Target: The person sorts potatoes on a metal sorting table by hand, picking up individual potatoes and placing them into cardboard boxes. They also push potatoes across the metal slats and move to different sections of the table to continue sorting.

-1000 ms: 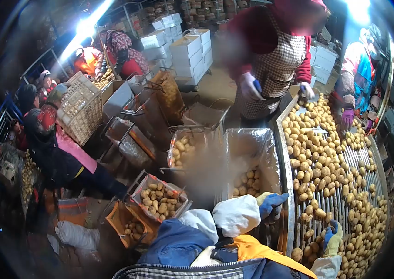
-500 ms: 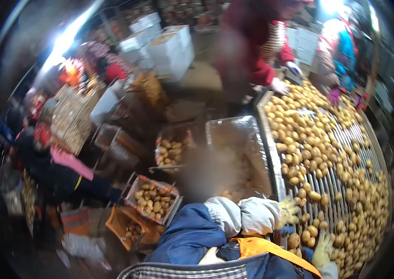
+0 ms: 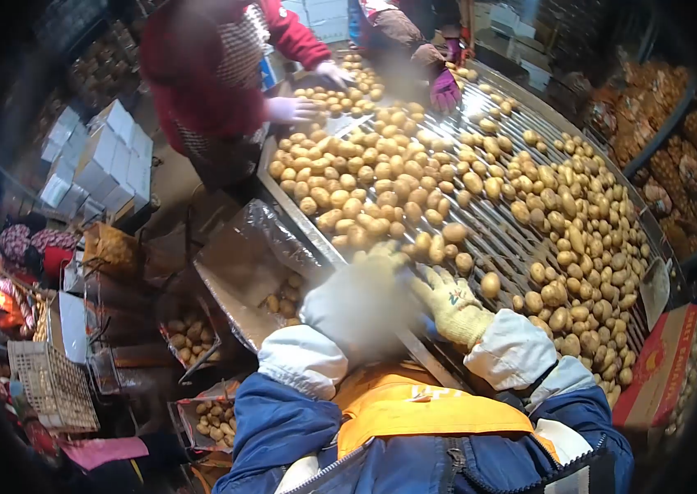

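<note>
**Gloved hands at a slatted rack of potatoes**

A lone potato (image 3: 491, 285) lies on the slatted rack (image 3: 426, 356), just beyond and right of the right hand (image 3: 457, 314), the nearer hand. That hand is open, fingers spread. The left hand (image 3: 385, 253), farther left, is blurred; its grip cannot be told. The potato's slight long axis runs roughly near to far; its ends look alike.

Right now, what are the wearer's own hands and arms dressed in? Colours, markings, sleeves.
Right glove: pale yellow knit, small dark print on the back. Left glove: similar pale yellow, but largely hidden by a blur, so no marking can be made out. Both forearms: whitish oversleeves above the gloves, then blue jacket sleeves.
</note>
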